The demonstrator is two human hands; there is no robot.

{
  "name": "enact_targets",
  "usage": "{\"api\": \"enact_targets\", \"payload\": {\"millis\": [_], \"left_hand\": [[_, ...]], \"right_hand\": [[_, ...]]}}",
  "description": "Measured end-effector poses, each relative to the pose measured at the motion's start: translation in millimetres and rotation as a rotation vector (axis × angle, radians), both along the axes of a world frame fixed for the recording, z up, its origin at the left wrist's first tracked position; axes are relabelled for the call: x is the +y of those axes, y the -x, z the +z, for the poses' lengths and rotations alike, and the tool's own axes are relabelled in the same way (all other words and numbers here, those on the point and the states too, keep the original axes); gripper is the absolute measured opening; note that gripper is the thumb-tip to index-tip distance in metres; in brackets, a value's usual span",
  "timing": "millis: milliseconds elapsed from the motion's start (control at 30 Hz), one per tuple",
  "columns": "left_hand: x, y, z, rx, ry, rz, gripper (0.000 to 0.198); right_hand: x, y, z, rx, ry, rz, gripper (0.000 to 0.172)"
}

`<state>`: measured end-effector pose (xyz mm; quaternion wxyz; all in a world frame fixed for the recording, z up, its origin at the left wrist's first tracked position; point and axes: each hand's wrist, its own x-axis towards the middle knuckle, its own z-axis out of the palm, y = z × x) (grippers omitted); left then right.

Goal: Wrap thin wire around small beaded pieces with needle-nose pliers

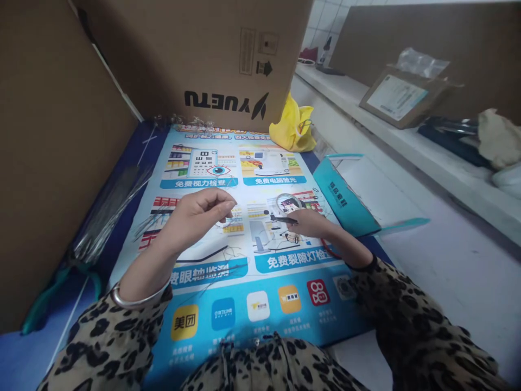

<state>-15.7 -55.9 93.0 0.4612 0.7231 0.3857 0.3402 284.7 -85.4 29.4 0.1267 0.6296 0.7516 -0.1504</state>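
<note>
Left hand (199,209): fingers (226,208) pinched tight on a thin wire piece (223,221), too small to tell more. Right hand (313,222): fingers clamped on a slim dark tool (281,219), tip pointing twd the left hand. Round lens (290,202) just above the tool; touching or not, can't tell. Both hands are over the poster (260,304), approx. mid-sheet. Loose wire bits (211,255) lie on it btw the wrists. Silver bangle (134,300) on left wrist. Wire bundle (109,209) at left edge, teal box (345,198) at right, cardboard box (203,60) & yellow bag (291,127) behind.
</note>
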Motion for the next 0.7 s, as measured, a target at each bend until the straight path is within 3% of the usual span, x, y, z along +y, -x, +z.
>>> {"api": "enact_targets", "payload": {"millis": [300,467,700], "left_hand": [[13,-3,-15.0,0.191,0.020,0.017,0.023],[14,-7,-25.9,0.280,-0.016,-0.013,0.022],[12,-13,-26.7,0.371,-0.102,-0.064,0.022]], "right_hand": [[14,-14,3.1,0.108,-0.087,-0.098,0.027],[11,-18,-0.3,0.197,-0.072,-0.085,0.020],[3,-23,2.9,0.087,-0.037,-0.032,0.024]]}}
